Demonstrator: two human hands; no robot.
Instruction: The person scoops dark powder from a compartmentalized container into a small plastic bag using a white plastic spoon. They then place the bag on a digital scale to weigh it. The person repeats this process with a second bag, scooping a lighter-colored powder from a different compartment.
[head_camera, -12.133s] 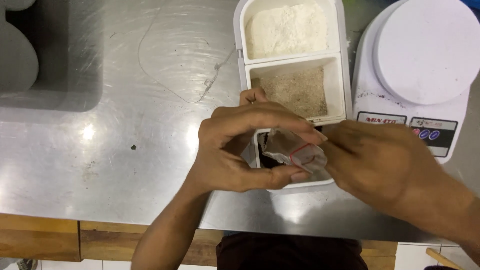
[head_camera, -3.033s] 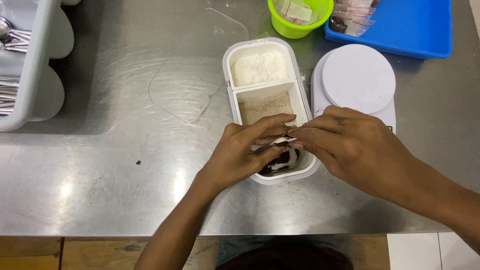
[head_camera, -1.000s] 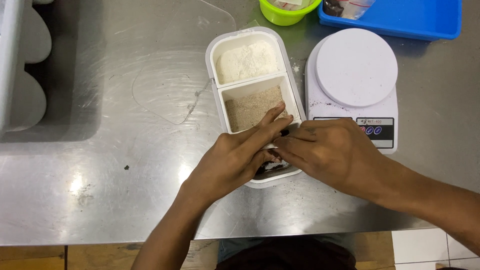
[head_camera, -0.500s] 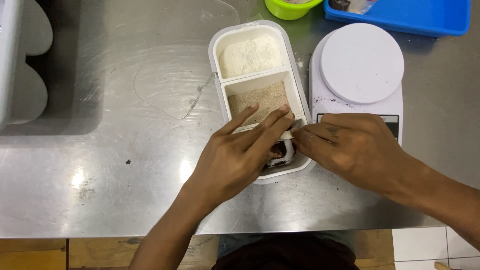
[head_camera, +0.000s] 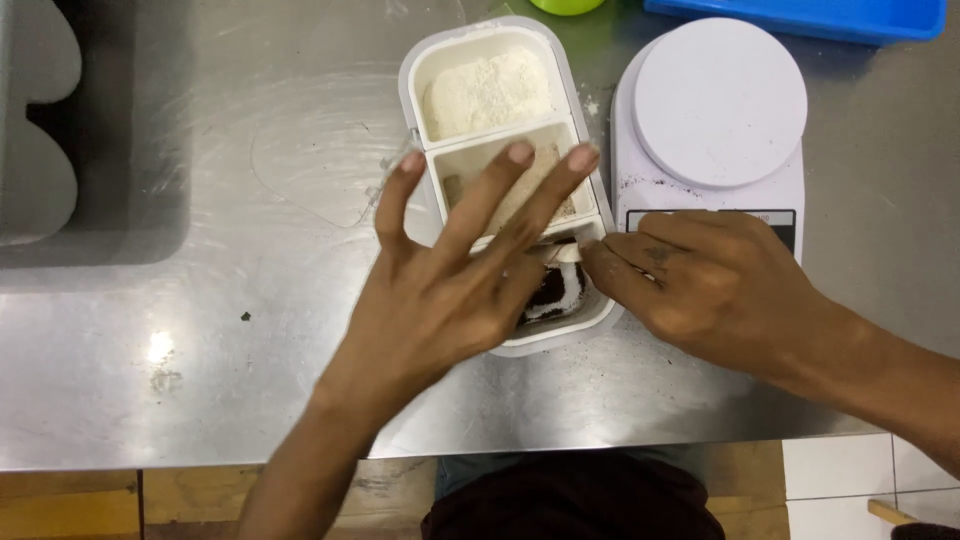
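- Two hands are working over a white three-compartment container (head_camera: 415, 75) sitting on a steel counter (head_camera: 200, 330).
- Left hand (head_camera: 440, 290) is hovering flat with fingers spread and released, fingertips pointing toward 1 o'clock over the middle compartment; it is grasping nothing that can be seen.
- Right hand (head_camera: 710, 285) is lying at 3 o'clock of the container, its fingertips pinching toward a small pale item (head_camera: 566, 252) at the rim of the nearest compartment; whether it is actually gripping the item cannot be told.
- Container's long axis is running from 12 to 6 o'clock: white powder (head_camera: 487, 92) farthest, tan powder (head_camera: 545, 195) in the middle, dark contents (head_camera: 553, 292) nearest.
- Right hand is the nearer one to the pale item, which is lying at 9 o'clock from its fingertips.
- Left palm is covering most of the nearest compartment, so the dark contents are hard to identify.
- White digital scale (head_camera: 718, 100) is standing just beside the container at 3 o'clock, its display partly hidden by the right hand.
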